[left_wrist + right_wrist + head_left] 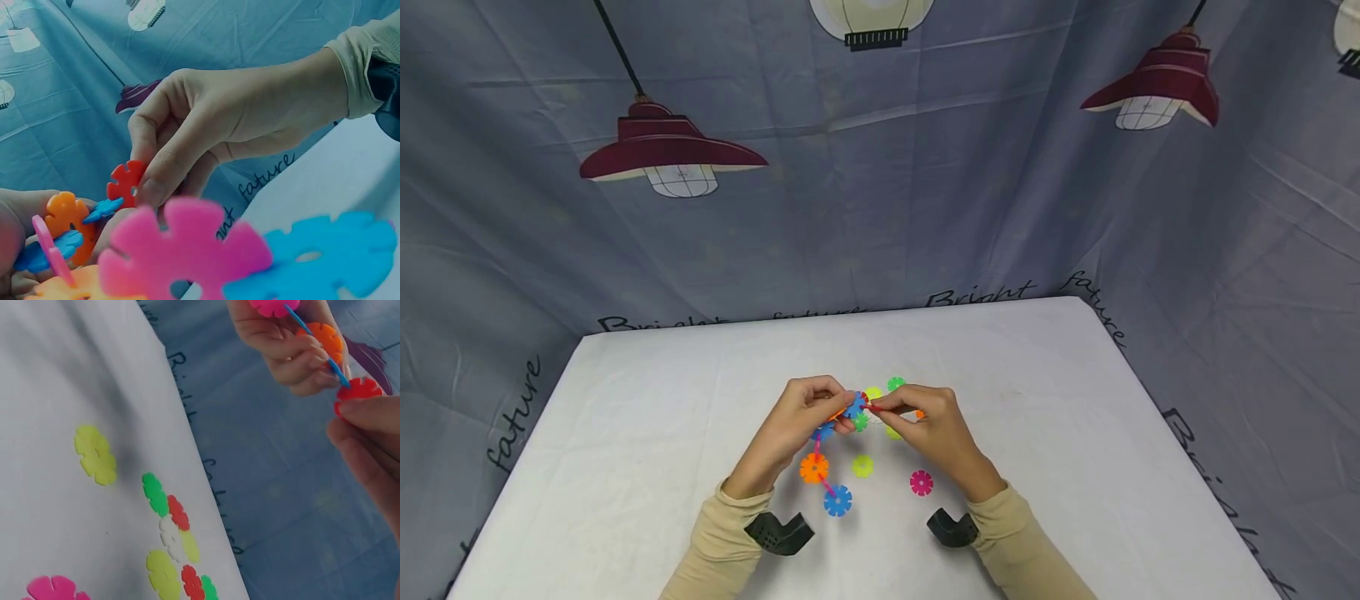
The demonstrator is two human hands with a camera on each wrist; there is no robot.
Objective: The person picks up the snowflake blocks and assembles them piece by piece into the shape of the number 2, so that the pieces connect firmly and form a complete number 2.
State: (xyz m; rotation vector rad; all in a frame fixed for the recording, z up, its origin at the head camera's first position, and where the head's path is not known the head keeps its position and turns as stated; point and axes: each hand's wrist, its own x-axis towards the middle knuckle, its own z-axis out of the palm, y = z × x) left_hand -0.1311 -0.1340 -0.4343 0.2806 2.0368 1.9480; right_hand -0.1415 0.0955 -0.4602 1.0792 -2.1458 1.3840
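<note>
A chain of slotted flower-shaped plastic discs runs between and below the hands. My left hand [792, 427] grips it near its upper end, around an orange disc [326, 341] and a blue disc [854, 406]. Between thumb and fingertips, my right hand [938, 422] pinches a red disc [124, 182] against the edge of that blue disc; whether their slots are engaged, I cannot tell. The chain's lower part hangs under my left hand, with an orange disc [814, 468], pink discs seen edge-on and a blue disc [838, 501] at the bottom.
Loose discs lie on the white table [647, 467]: a yellow disc [862, 466], a pink disc [921, 482], a green disc [896, 383], and several more behind the hands, including a white disc [170, 538]. A grey curtain [850, 233] hangs past the table's far edge.
</note>
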